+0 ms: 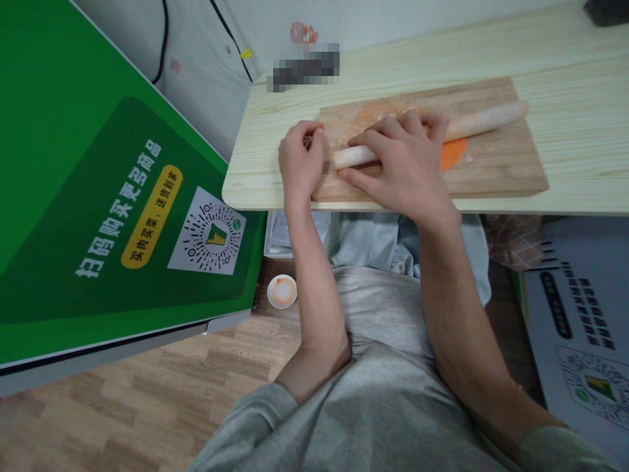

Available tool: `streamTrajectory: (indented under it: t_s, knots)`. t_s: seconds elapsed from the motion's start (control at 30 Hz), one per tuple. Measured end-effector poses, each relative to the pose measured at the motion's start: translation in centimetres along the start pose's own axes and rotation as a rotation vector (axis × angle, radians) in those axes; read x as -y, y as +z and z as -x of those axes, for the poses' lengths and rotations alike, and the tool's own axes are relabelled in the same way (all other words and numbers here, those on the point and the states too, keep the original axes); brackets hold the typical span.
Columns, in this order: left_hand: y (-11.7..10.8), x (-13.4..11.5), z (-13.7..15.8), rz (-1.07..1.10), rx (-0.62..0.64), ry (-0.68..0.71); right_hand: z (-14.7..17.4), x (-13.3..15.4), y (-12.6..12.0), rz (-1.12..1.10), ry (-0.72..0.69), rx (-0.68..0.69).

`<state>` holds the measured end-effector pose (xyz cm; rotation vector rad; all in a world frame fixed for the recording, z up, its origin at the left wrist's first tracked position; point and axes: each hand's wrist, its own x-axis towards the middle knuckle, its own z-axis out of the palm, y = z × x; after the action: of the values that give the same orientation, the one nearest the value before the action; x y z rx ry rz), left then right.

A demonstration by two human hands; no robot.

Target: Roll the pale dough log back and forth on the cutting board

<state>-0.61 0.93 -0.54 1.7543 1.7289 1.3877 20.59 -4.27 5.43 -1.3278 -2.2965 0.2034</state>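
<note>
My right hand (pixel 400 160) lies across a pale, floured rolling pin (pixel 491 123), its fingers curved over the far side and the thumb on the near side. Beneath the pin a flattened piece of orange dough (pixel 453 155) shows beside the hand; the rest is covered. Both rest on a wooden cutting board (pixel 506 170), where orange smears and white flour show. At the board's left end my left hand (pixel 302 160) is closed, thumb and forefinger pinched together. A small dark bit shows between those fingers, too little of it to name.
The board sits on a pale wood table (pixel 580 131) against a wall. A green panel (pixel 39 164) with a QR code stands left. Below the table are a small white bowl (pixel 282 292) with orange residue and a printed grey panel (pixel 580 314). A dark object (pixel 607 12) lies far right.
</note>
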Motion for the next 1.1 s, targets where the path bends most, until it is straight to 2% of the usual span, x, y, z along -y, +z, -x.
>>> streamTrajectory:
  t_s: [0.37,0.9,1.1]
  knots:
    - [-0.1,-1.2,0.1,-0.078,0.015,-0.029,-0.1,0.1,-0.2,-0.012,0.014,0.024]
    - [0.1,0.5,-0.5,0.05,0.037,-0.061,-0.1,0.5,-0.7,-0.006,0.025,0.054]
    - [0.0,-0.9,-0.1,0.006,0.021,-0.068,-0.2,0.7,-0.9,0.007,0.049,0.09]
